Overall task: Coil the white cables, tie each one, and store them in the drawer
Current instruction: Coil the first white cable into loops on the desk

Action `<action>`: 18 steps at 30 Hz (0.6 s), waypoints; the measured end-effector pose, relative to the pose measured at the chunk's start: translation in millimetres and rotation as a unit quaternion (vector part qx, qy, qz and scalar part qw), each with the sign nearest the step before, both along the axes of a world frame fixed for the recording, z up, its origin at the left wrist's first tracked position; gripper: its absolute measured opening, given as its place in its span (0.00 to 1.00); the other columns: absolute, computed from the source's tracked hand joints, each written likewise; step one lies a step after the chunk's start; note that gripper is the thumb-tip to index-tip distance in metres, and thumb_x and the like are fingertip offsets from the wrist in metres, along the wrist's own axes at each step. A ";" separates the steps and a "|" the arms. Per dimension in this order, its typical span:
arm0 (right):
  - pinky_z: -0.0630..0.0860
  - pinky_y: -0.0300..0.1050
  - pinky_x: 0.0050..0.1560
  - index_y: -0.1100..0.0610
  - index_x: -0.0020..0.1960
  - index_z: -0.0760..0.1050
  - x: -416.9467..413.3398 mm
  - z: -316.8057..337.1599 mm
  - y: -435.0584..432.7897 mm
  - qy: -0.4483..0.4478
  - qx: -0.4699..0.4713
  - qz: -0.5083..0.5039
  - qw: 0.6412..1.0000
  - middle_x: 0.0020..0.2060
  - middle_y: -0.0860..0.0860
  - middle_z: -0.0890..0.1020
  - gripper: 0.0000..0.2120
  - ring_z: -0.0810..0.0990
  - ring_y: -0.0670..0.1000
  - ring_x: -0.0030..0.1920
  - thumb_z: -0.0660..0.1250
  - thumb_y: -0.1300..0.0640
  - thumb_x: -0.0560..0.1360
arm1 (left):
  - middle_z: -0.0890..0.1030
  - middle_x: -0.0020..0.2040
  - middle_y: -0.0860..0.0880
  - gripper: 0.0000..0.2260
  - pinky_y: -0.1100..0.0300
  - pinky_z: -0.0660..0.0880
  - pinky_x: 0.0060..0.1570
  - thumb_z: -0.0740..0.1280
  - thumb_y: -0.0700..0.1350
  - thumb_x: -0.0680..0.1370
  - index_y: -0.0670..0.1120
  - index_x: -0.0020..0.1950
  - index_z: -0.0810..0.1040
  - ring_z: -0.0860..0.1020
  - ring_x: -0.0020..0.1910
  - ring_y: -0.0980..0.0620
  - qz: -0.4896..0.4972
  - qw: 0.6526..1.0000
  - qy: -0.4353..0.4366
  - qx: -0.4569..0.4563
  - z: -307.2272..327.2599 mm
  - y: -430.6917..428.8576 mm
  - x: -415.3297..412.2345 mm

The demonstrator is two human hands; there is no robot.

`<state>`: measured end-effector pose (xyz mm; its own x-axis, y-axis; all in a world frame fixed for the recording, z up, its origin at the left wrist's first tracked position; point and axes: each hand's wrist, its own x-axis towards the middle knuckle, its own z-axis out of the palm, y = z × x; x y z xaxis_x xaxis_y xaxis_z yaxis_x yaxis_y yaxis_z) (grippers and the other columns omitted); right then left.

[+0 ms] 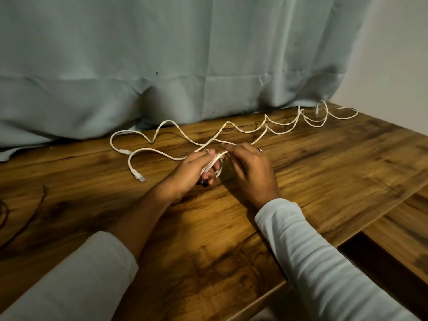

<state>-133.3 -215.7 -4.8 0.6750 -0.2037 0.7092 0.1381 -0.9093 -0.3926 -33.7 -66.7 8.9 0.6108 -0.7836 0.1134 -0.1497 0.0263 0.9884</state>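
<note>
coil (218, 167) (white), left hand (188, 173) gripping; right hand (252, 169) pinching

Left sleeve (76, 281): white, smooth cloth, 1 small dark speck near the cuff, which sits partway up the forearm.
Right sleeve (324, 262): pale, ribbed in fine crosswise bands, cuff at the wrist.
Right hand (252, 172): 1 small ring (260, 149) on a finger.

Dark wood table (324, 158) under left hand (187, 172) & right hand (252, 172); grey-blue curtain (185, 54) beyond them; white wall (393, 54) far right. Dim, warm light.
</note>
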 end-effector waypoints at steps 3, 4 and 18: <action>0.79 0.57 0.51 0.52 0.71 0.77 -0.6 1.1 0.9 -0.003 -0.008 0.009 1.000 0.54 0.53 0.82 0.20 0.82 0.56 0.52 0.62 0.59 0.80 | 0.66 0.25 0.49 0.20 0.54 0.72 0.39 0.57 0.54 0.86 0.43 0.41 0.75 0.71 0.30 0.47 -0.048 0.998 0.046 0.001 0.3 1.3 -2.9; 0.79 0.56 0.52 0.52 0.71 0.77 -0.9 1.2 1.2 -0.001 -0.007 0.012 1.000 0.55 0.53 0.82 0.20 0.82 0.55 0.53 0.62 0.58 0.81 | 0.65 0.26 0.49 0.20 0.54 0.73 0.40 0.58 0.56 0.85 0.43 0.41 0.74 0.71 0.30 0.47 -0.064 0.996 0.068 -0.004 0.5 2.7 -3.5; 0.78 0.51 0.63 0.48 0.72 0.74 3.9 -5.9 3.9 0.083 0.097 0.080 0.989 0.62 0.46 0.84 0.19 0.82 0.46 0.61 0.58 0.54 0.83 | 0.62 0.22 0.55 0.19 0.60 0.74 0.35 0.62 0.58 0.81 0.50 0.34 0.69 0.68 0.26 0.55 -0.113 0.951 0.255 -0.133 6.9 11.1 -0.1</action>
<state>-129.4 -211.8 -10.7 0.8134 -0.2060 0.5440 0.1928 -0.7869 -0.5862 -33.8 -55.6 15.8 0.4588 -0.8865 0.0610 0.3863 0.2608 0.8847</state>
